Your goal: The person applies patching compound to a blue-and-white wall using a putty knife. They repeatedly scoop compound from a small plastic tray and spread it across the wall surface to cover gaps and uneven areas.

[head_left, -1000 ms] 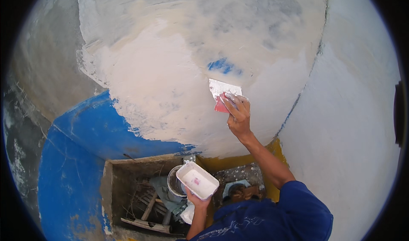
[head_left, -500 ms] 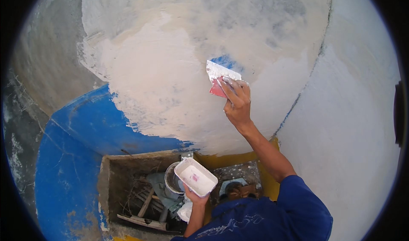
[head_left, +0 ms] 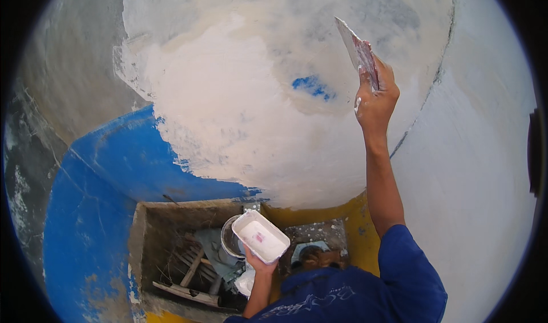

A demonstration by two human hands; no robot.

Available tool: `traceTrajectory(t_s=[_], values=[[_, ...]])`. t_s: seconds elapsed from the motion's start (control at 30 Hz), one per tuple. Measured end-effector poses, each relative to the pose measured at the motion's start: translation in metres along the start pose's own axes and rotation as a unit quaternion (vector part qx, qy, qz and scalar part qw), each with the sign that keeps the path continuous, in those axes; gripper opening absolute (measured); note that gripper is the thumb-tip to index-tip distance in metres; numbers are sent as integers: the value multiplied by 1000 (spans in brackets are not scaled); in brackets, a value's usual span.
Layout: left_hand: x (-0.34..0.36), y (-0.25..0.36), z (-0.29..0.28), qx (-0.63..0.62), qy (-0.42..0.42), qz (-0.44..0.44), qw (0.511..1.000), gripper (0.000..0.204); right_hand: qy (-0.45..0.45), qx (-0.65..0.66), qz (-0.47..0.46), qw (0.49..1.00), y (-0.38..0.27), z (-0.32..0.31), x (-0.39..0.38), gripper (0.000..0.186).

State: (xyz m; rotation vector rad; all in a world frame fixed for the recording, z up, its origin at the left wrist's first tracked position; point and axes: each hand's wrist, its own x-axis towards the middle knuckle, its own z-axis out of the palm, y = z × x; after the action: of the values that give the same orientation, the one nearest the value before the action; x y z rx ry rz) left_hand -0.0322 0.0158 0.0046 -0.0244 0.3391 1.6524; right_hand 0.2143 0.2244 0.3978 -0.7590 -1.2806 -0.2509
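My right hand [head_left: 377, 97] is raised to the upper right, its fingers closed round a putty knife [head_left: 359, 53] with a wide, whitish blade. The blade points up and left, seen nearly edge-on, at the wall [head_left: 228, 89], which carries a coat of cream-white filler. White smears mark the fingers. Left of this hand, a small blue patch [head_left: 314, 87] shows through the coat. Low in the middle, my left hand [head_left: 261, 264] grips a white rectangular tub [head_left: 261, 237] from beneath. Some white paste and a pinkish spot show inside the tub.
Below the wall is a concrete trough [head_left: 138, 240] holding sticks [head_left: 194, 267] and a grey cloth [head_left: 214, 246]. A round bucket [head_left: 228, 238] stands behind the tub. Blue-painted wall [head_left: 137, 163] lies left; a pale wall [head_left: 474, 152] meets the coated one at right.
My right hand has moved up and right with the putty knife, and the blade has turned more edge-on. The blue patch is now fully uncovered. My left hand and the tub have hardly moved.
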Motion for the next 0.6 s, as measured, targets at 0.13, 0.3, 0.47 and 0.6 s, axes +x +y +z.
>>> traceTrajectory(t_s=[0.13, 0.3, 0.47, 0.6], values=[[1, -2, 0, -12, 1, 0, 1000, 68, -3, -105, -118, 987, 34, 14, -7, 50], [4, -3, -1, -9, -13, -14, 1000, 70, -119, -154, -156, 968, 28, 34, -75, 59], [4, -3, -5, 9, -5, -6, 1000, 71, -171, -56, -116, 977, 14, 26, -86, 57], [1, 0, -7, 0, -6, -4, 1000, 70, -46, -62, -149, 986, 12, 7, -15, 59]])
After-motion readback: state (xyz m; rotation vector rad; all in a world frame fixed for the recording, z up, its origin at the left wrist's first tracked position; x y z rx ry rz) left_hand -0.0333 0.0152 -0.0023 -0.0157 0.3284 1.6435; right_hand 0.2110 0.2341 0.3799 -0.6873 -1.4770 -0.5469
